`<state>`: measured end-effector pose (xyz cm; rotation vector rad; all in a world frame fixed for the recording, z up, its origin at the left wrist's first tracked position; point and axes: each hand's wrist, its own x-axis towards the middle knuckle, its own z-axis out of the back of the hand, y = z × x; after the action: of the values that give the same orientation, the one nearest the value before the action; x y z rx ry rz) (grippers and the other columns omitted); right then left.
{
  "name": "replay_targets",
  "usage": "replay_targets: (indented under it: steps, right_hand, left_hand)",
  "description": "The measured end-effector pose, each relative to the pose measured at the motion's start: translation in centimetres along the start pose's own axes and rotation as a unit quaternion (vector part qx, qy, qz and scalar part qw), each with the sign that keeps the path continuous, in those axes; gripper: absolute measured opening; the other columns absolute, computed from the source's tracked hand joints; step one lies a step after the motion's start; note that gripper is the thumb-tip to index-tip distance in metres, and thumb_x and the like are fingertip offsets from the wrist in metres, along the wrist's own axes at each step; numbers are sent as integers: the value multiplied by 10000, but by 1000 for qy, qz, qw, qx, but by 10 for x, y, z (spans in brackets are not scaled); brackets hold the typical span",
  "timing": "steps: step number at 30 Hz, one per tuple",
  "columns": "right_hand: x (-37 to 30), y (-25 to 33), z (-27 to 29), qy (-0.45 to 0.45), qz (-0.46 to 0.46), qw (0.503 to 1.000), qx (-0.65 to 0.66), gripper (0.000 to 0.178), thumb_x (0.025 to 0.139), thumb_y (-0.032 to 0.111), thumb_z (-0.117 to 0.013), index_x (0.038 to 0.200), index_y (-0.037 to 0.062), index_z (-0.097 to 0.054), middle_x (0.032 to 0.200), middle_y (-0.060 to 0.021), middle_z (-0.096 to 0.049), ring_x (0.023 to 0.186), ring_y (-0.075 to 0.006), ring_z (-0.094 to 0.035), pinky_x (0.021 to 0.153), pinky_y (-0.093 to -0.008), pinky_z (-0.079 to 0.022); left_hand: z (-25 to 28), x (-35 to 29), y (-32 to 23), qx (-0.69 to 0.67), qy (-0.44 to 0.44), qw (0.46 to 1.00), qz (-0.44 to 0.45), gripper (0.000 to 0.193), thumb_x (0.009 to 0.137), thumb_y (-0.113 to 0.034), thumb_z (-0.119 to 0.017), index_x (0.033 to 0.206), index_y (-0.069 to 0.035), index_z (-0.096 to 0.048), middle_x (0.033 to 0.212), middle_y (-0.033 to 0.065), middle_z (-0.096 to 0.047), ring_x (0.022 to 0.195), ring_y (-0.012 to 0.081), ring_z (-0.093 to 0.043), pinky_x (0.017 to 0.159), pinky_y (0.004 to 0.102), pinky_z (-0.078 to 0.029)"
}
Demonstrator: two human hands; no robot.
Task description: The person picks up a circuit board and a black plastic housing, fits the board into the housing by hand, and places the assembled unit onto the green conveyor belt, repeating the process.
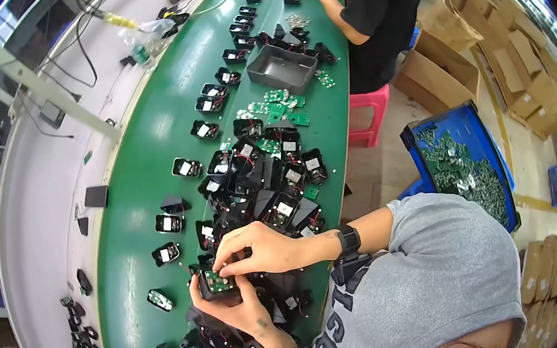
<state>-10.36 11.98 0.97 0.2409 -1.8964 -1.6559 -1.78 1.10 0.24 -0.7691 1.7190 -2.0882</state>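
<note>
My left hand (236,311) is closed around a small black plastic housing, gripping it by its sides. A green circuit board (219,283) lies in the mouth of that housing. From above, my right hand (260,247) pinches at the board's upper right edge with thumb and fingertips; whether a wire or small part is between them is too small to tell. Both hands are just above a heap of black plastic housings (283,208), many with white blocks and red wires inside.
A green workbench (128,248) carries a row of housings on its left and a dark grey bin (283,69) beyond loose circuit boards (277,108). A co-worker in black (381,15) sits by a pink stool (369,117). To the right stands a blue crate (462,169) of boards.
</note>
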Motion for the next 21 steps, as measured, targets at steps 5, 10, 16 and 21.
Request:
replay_targets:
  steps: [5, 10, 16, 21]
  right_hand:
    - [1, 0, 7, 25, -7, 1000, 2, 172, 798, 108, -714, 959, 46, -714, 897, -50, -674, 769, -107, -611, 644, -243, -476]
    - [10, -7, 13, 67, -159, 971, 165, 174, 791, 99, -719, 928, -8, -707, 865, -76, -694, 794, -121, -642, 760, -260, -508]
    - [10, -14, 14, 73, -193, 957, 202, 168, 772, 96, -743, 903, -6, -715, 825, -70, -690, 754, -118, -625, 716, -262, -496]
    - [7, -17, 20, 86, -197, 953, 212, 166, 777, 104, -741, 906, 3, -717, 821, -53, -692, 756, -100, -623, 708, -245, -495]
  left_hand:
    - [-3, 0, -14, -60, 40, 995, 71, 684, 797, 37, -656, 1364, -89, -295, 1037, 96, -511, 691, 111, -555, 474, 194, -457]
    - [6, 1, -13, -56, 89, 992, 70, 712, 763, 32, -675, 1369, -86, -322, 1023, 98, -505, 682, 123, -540, 512, 210, -476]
    - [12, 2, -13, -75, 122, 988, 60, 763, 731, 10, -701, 1385, -78, -317, 1031, 102, -498, 750, 155, -553, 563, 228, -504]
    - [15, 4, -13, -66, 163, 983, 49, 785, 731, 8, -692, 1400, -79, -291, 1056, 114, -494, 783, 171, -561, 576, 234, -510]
